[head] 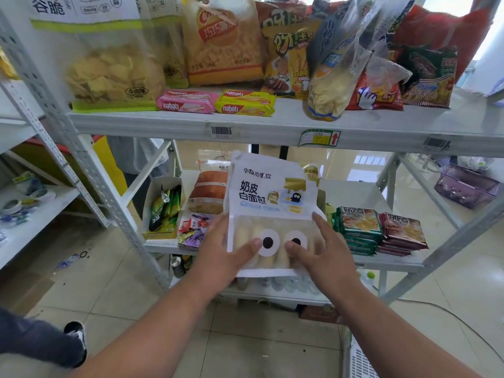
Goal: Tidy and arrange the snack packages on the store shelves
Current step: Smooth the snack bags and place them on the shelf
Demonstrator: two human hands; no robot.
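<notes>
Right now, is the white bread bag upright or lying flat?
Upright: the white bread bag is held by both hands, left hand and right hand, print reading top-up.

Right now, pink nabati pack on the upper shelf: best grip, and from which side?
Take the pink nabati pack across its short width, from above and the front. It lies flat at the shelf edge, long side facing out, with the yellow nabati pack close on one end, so an end grip looks cramped.

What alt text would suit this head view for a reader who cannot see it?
Both hands, left hand and right hand, hold a white bread package upright in front of the middle shelf, thumbs on its clear window. Above, the upper shelf carries chip bags and two Nabati wafer packs.
</notes>
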